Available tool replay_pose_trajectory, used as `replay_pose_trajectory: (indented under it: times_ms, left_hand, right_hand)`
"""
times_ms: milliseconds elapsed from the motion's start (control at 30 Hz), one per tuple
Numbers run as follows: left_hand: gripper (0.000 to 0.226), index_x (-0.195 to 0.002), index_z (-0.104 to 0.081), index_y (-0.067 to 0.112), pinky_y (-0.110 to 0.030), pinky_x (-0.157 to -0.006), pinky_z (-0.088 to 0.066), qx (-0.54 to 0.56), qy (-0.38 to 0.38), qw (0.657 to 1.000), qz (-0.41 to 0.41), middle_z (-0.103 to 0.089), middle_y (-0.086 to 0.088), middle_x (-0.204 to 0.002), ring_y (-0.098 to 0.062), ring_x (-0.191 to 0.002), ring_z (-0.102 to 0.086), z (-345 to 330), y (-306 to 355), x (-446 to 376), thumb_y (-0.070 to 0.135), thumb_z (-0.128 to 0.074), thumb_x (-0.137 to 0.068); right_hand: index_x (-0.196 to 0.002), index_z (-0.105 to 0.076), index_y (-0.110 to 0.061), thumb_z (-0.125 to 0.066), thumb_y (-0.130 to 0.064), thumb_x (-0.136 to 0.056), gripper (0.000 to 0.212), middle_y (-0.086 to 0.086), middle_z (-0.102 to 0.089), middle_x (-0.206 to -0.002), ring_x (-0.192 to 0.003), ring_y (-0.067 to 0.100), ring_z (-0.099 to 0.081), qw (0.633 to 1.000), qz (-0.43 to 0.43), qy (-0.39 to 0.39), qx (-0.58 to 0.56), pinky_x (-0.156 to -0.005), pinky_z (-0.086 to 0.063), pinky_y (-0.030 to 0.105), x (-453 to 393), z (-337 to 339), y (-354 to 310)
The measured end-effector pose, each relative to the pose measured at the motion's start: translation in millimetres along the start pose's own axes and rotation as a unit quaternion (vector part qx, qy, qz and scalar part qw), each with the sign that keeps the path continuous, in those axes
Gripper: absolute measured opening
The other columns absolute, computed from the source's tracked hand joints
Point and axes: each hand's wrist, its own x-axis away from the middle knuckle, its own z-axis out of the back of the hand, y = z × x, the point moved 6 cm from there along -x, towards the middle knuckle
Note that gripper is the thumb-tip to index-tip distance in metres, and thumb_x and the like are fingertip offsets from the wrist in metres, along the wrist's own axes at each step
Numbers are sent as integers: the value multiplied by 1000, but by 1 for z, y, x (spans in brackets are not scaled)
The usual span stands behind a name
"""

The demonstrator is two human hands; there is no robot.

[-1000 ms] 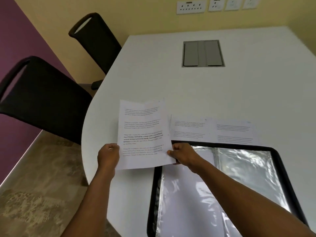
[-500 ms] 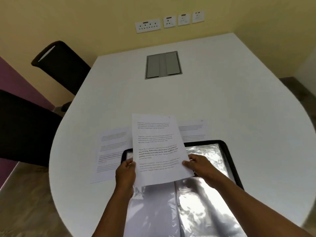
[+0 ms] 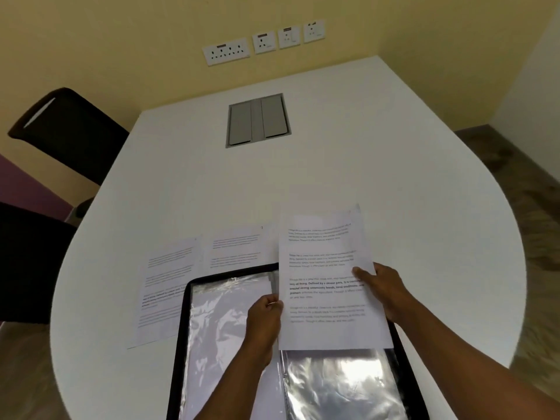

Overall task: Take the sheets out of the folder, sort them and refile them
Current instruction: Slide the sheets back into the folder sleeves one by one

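Observation:
A printed sheet (image 3: 325, 268) is held above the right page of the open black folder (image 3: 181, 328), whose clear plastic sleeves shine. My left hand (image 3: 263, 319) pinches the sheet's left edge. My right hand (image 3: 383, 289) grips its right edge, thumb on top. Two more printed sheets lie flat on the white table: one (image 3: 165, 286) at the folder's left, partly under its cover, and one (image 3: 239, 247) just beyond its top edge.
The white table (image 3: 333, 165) has a grey cable hatch (image 3: 257, 120) at its middle rear. Two black chairs (image 3: 65, 131) stand at the left. Wall sockets (image 3: 263, 42) line the yellow wall behind.
Both hands have carried the sheet from the left side of the folder rightward, so it now hangs over the folder's right page. The view has also swung right.

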Motion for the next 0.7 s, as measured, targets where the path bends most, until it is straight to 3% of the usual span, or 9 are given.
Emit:
replay_pose_trajectory:
  times_ms: [133, 233, 367, 533, 633, 700]
  left_hand:
    - [12, -92, -65, 21, -39, -82, -58, -46, 7, 999, -23, -72, -2, -96, -24, -87, -69, -13, 9, -12, 14, -55, -92]
    - [17, -108, -64, 24, -25, -87, -49, -192, 23, 978, -82, -67, 3, -111, -13, -100, -63, -18, 17, -28, 22, -57, -93]
    - [40, -134, -53, 21, -22, -101, -37, -355, -12, 921, -158, -56, 2, -136, -15, -125, -51, -34, 20, -54, 28, -55, -95]
    - [50, -145, -39, 20, -26, -113, -24, -501, -44, 823, -263, -37, 2, -153, -14, -140, -33, -63, 23, -84, 33, -48, -98]
    - [52, -144, -42, 17, -31, -112, -29, -537, -62, 785, -305, -42, -2, -149, -18, -137, -39, -79, 21, -95, 32, -54, -95]
    - [50, -133, -55, 14, -35, -101, -43, -555, -48, 758, -338, -57, -5, -135, -21, -122, -56, -86, 21, -99, 29, -67, -87]
  right_hand:
    - [-118, -67, -10, -71, -22, -89, 32, 9, -70, -108, -90, 24, -67, 998, 23, 50, 6, -84, -52, 35, -13, 26, -16]
    - [-116, -67, -11, -71, -20, -88, 30, 10, -69, -104, -84, 22, -65, 996, 29, 89, -11, -81, -51, 33, -25, 45, -28]
    - [-120, -65, -11, -70, -19, -89, 33, 9, -68, -102, -78, 16, -64, 991, 26, 120, -50, -82, -51, 34, -43, 61, -42]
    - [-121, -65, -10, -69, -20, -90, 33, 7, -67, -104, -79, 13, -64, 985, 35, 149, -75, -82, -50, 34, -65, 72, -53]
    - [-120, -65, -12, -69, -21, -90, 32, 7, -68, -105, -82, 16, -65, 984, 26, 157, -77, -82, -51, 35, -77, 73, -52]
    - [-119, -66, -13, -70, -23, -89, 32, 6, -69, -105, -86, 20, -66, 983, 21, 163, -81, -85, -53, 37, -85, 74, -50]
